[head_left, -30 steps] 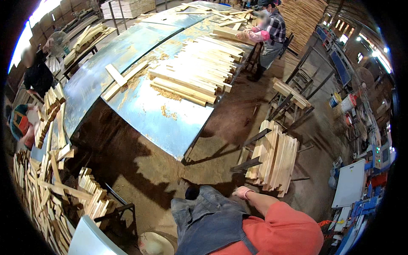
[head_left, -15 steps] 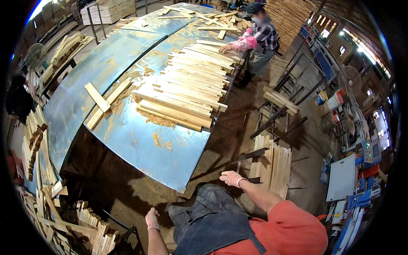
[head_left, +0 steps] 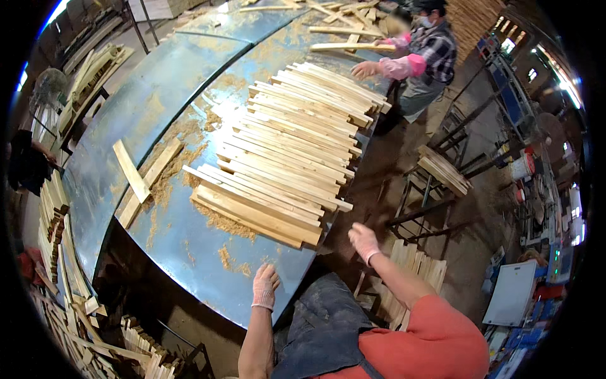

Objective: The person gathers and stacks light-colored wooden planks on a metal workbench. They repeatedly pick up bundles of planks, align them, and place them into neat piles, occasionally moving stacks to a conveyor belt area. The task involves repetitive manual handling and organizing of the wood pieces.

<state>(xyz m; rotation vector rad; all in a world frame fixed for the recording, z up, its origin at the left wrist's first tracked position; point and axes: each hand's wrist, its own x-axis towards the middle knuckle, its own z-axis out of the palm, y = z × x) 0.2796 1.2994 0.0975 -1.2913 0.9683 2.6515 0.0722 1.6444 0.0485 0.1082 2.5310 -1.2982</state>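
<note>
A row of pale wooden strips (head_left: pixel 287 148) lies side by side on a blue metal-topped table (head_left: pixel 189 252). My left hand (head_left: pixel 266 286), in a pale knitted glove, is over the table's near end, just short of the nearest strips. Its fingers are loosely bent, with nothing in them. My right hand (head_left: pixel 364 243), gloved likewise, is beyond the table's right edge near the strips' right ends. It too is empty, its fingers partly bent and somewhat apart.
A co-worker (head_left: pixel 426 60) in pink gloves stands at the table's far right, handling strips. Two loose boards (head_left: pixel 131 170) lie at left among sawdust. More strips (head_left: pixel 413 271) are stacked low beside my right arm; a metal rack (head_left: pixel 429 208) stands beyond.
I have come closer to the table. My left hand has risen over its near end, and my right hand has moved forward toward the strips. The co-worker's hand has lifted off the row.
</note>
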